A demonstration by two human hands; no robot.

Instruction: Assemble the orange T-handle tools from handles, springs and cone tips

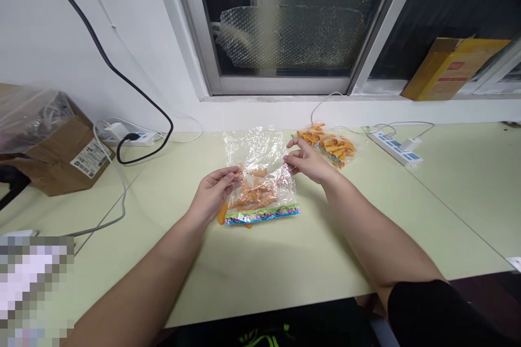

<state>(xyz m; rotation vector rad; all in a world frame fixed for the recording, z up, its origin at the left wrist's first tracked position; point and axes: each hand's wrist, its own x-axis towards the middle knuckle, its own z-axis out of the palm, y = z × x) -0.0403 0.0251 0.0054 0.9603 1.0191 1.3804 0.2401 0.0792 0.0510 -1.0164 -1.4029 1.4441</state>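
"Where's the bag (262, 176)?"

"Flat on the table (252, 276), between the two hands. Nearest is its printed strip (262, 214), with an orange piece (222, 214) showing just past the strip's left end."

"How will it handle?"

"Light, I'd judge: limp, slippery film, with the orange pieces (257, 195) sliding about inside. They may be brittle, so I'd take the film by its side edges and not squeeze the middle."

"And the hands?"

"The left hand (211, 192) has thumb and forefinger pinched at the left edge; whether they catch a piece too, I can't tell. The right hand (309, 164) is at the right edge, fingers curled; I can't tell if it grips."

"Which way does it point?"

"Its long axis runs away from the person: strip near, clear end toward the window (280, 38). Before that, beyond the right hand, lies a second bag (336, 146)."
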